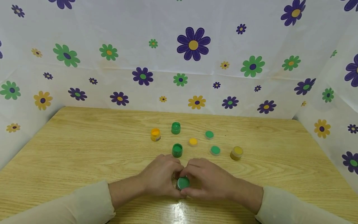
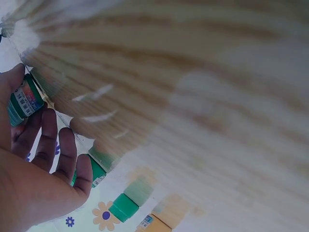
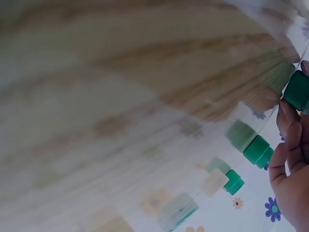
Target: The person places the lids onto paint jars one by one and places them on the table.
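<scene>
A small green paint jar (image 1: 183,183) with its lid on stands near the front of the table between both hands. My left hand (image 1: 159,175) holds its side; in the left wrist view the thumb and fingers are around the labelled jar (image 2: 25,102). My right hand (image 1: 208,180) has its thumb and index finger at the lid's rim, pinching it from the right. In the right wrist view the same jar (image 3: 297,91) shows at the fingertips, partly cut off by the frame edge.
Just beyond the hands stand two open green jars (image 1: 177,151) and an open yellow-orange jar (image 1: 155,134). To their right lie a yellow lid (image 1: 193,142) and two green lids (image 1: 215,150). A lidded mustard jar (image 1: 236,153) stands farther right. Flowered cloth (image 1: 126,81) borders the wooden table.
</scene>
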The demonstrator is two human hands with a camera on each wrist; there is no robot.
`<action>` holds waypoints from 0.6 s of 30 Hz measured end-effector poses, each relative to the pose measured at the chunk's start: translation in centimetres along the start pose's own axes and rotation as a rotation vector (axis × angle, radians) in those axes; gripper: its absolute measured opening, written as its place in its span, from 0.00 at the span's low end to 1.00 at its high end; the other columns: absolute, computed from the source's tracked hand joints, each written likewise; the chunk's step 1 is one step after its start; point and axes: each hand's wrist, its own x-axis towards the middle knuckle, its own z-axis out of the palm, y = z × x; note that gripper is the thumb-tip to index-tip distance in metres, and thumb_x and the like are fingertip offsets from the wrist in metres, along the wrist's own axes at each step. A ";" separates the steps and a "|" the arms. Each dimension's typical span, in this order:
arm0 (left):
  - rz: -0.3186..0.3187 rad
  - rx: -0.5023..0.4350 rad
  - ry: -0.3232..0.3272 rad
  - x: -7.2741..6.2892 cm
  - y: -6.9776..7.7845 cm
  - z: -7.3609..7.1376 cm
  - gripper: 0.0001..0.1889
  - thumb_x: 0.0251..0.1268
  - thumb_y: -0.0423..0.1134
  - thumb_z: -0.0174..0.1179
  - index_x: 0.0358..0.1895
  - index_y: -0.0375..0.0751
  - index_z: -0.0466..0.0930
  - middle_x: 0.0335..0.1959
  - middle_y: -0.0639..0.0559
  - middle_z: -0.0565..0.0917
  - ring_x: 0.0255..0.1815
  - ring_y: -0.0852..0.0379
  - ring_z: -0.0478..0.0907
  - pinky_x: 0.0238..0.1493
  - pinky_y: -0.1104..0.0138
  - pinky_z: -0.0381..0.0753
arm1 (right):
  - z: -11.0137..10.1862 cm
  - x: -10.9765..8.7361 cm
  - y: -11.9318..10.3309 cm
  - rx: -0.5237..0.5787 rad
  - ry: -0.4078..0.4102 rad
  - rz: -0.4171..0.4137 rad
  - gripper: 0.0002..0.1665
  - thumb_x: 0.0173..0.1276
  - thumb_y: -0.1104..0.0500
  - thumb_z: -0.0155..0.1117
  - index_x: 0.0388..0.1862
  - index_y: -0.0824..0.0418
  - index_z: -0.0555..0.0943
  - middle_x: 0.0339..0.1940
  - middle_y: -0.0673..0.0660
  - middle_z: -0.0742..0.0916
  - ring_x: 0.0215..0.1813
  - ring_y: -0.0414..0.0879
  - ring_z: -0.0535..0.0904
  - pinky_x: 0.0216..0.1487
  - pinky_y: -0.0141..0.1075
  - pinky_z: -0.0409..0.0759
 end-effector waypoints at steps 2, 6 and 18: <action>0.003 -0.017 -0.006 0.0 0.0 0.0 0.14 0.42 0.58 0.75 0.27 0.59 0.83 0.22 0.70 0.74 0.29 0.69 0.67 0.35 0.70 0.66 | -0.1 0.0 -0.2 -0.010 -0.007 0.061 0.18 0.65 0.41 0.69 0.40 0.52 0.81 0.31 0.41 0.80 0.34 0.31 0.72 0.38 0.23 0.73; 0.024 -0.066 -0.012 0.0 0.0 0.1 0.11 0.44 0.56 0.75 0.28 0.59 0.85 0.22 0.72 0.75 0.29 0.69 0.69 0.36 0.70 0.67 | -0.3 0.0 -0.3 0.029 -0.041 0.195 0.20 0.64 0.35 0.67 0.35 0.48 0.77 0.27 0.40 0.78 0.30 0.32 0.70 0.33 0.24 0.72; 0.028 -0.214 -0.050 0.3 -0.2 0.0 0.13 0.41 0.48 0.79 0.22 0.57 0.80 0.18 0.69 0.74 0.25 0.71 0.66 0.31 0.75 0.68 | -0.4 -0.4 0.3 0.092 -0.023 -0.051 0.22 0.65 0.58 0.64 0.60 0.50 0.81 0.46 0.44 0.80 0.43 0.36 0.74 0.45 0.23 0.74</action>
